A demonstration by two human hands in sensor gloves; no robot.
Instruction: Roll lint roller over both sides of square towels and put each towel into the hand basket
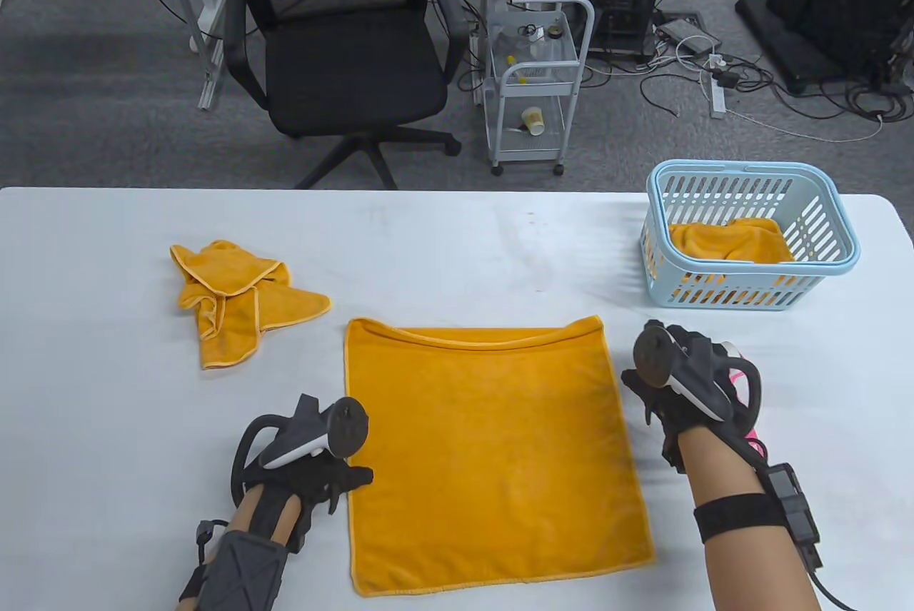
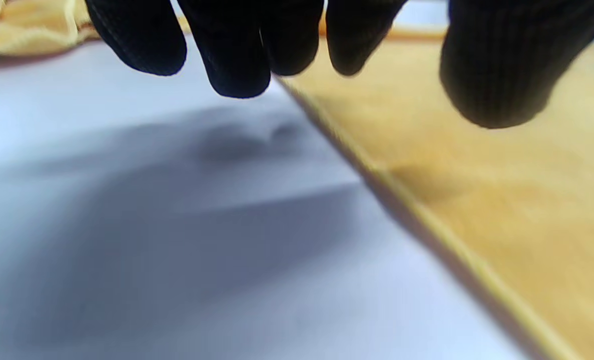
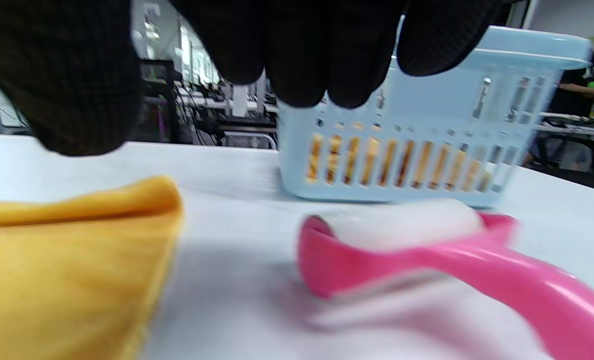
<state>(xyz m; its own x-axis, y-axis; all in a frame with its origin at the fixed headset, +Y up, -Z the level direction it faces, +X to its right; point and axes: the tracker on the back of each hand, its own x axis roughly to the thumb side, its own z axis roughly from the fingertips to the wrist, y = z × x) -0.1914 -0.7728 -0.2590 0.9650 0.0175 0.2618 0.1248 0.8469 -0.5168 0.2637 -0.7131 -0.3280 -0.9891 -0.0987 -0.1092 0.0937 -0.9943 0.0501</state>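
Note:
A square orange towel (image 1: 493,454) lies flat in the middle of the white table (image 1: 457,247), its far hem slightly folded over. My left hand (image 1: 343,482) hovers at the towel's left edge (image 2: 427,215), its fingers (image 2: 236,55) hanging loose and holding nothing. My right hand (image 1: 653,397) is just past the towel's right edge, over the pink lint roller (image 1: 744,382). The roller (image 3: 402,250) lies on the table under those fingers (image 3: 317,55), untouched. A second orange towel (image 1: 235,297) sits crumpled at the left. The light-blue hand basket (image 1: 750,168) at the right holds another orange towel (image 1: 728,240).
Beyond the table's far edge stand a black office chair (image 1: 343,47) and a white wheeled cart (image 1: 535,83), with cables across the floor. A person (image 3: 577,85) is at a desk far behind the basket (image 3: 427,125).

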